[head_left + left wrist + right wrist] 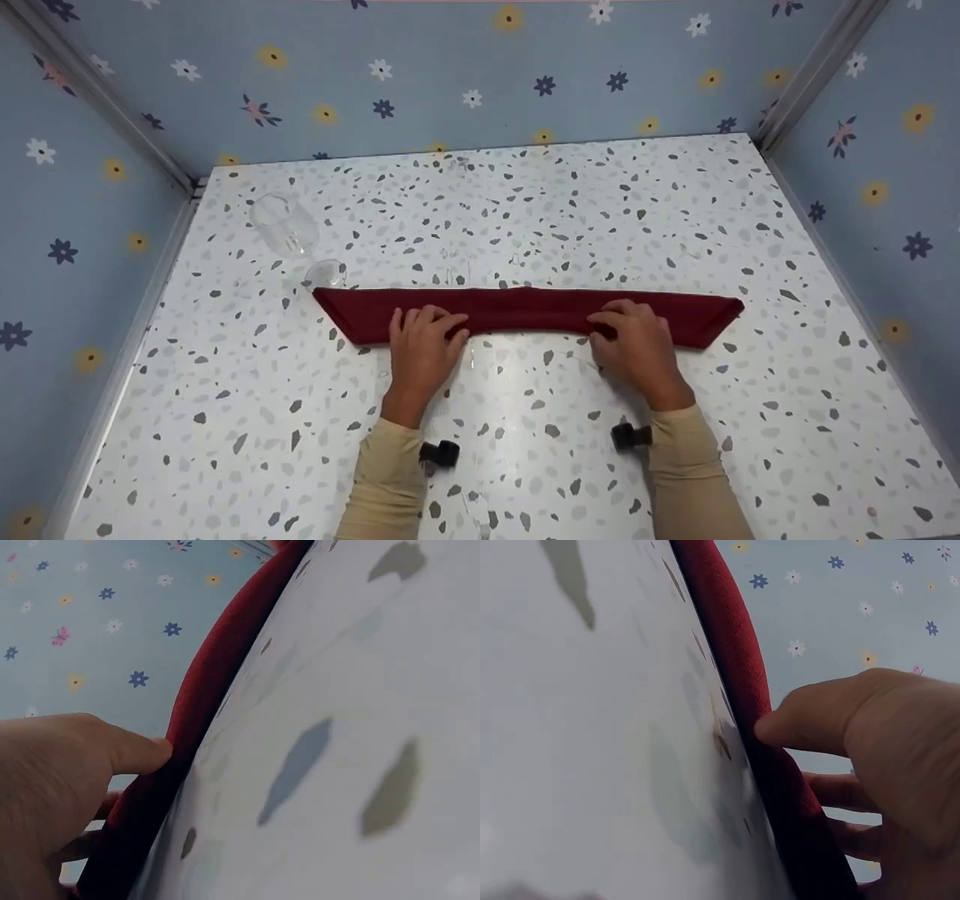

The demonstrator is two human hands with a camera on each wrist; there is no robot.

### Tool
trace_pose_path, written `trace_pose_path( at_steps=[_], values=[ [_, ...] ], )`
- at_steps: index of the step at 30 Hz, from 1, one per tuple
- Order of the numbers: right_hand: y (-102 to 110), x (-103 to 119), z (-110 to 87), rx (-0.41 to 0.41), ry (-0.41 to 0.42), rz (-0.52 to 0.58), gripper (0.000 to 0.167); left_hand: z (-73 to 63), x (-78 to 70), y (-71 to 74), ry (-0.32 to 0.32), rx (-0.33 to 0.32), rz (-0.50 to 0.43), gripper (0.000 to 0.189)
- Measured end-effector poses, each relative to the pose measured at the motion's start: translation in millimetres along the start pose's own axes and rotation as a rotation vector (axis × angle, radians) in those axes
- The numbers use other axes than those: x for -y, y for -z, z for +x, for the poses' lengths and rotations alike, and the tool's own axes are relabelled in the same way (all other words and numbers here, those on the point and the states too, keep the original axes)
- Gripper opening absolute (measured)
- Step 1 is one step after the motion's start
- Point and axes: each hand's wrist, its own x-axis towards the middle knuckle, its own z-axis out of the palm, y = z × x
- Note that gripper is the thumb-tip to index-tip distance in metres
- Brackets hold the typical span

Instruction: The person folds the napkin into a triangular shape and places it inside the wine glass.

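The red cloth (525, 307) lies on the desk (615, 217) as a long, narrow band, its two ends slanting inward towards its near edge. The left hand (425, 349) grips that near edge left of the cloth's middle, and the right hand (637, 349) grips it right of the middle. On both hands the fingers are narrow: the wrist views show the thumb against the near side of the cloth and other fingers behind it, so each pinches the fabric between them. Between the two grips the near edge bows away from the person and looks rounded rather than flat.

The work appears to be folding, and it looks well along: the cloth seems already gathered into one slim strip, with neat slanting ends. What seems left is the middle stretch, which does not lie flat, and both hands have yet to let go. How many layers the cloth has cannot be told.

Beyond the cloth's left end a clear glass (285, 225) appears to stand upright, its foot just beside the cloth's far left corner; no hand touches it
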Motion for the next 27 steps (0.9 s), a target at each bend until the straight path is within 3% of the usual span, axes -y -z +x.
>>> trace_pose_path(
  at_steps=[5, 12, 17, 22, 27],
  values=[
    [1, -4, -2.0, 0.015, -0.007, -0.014, 0.028, -2.1, 16.6, 2.0, -0.07, 0.047, -0.039, 0.027],
    [2, -2, 1.4, -0.016, -0.027, -0.005, 0.02, 0.2, 22.5, 5.2, -0.087, 0.004, -0.067, 0.018],
    [-1, 1, 5.2, -0.026, -0.014, -0.005, 0.015, -0.9, 20.2, 7.9, -0.08, -0.034, -0.019, 0.016],
    [0, 1, 3.4, -0.028, -0.007, 0.001, 0.014, -2.6, 17.0, 8.6, -0.055, -0.046, 0.022, 0.016],
    [1, -1, 1.5, 0.002, -0.033, 0.026, 0.015, -1.6, 14.9, 7.9, 0.039, -0.026, 0.002, 0.015]
  ],
)
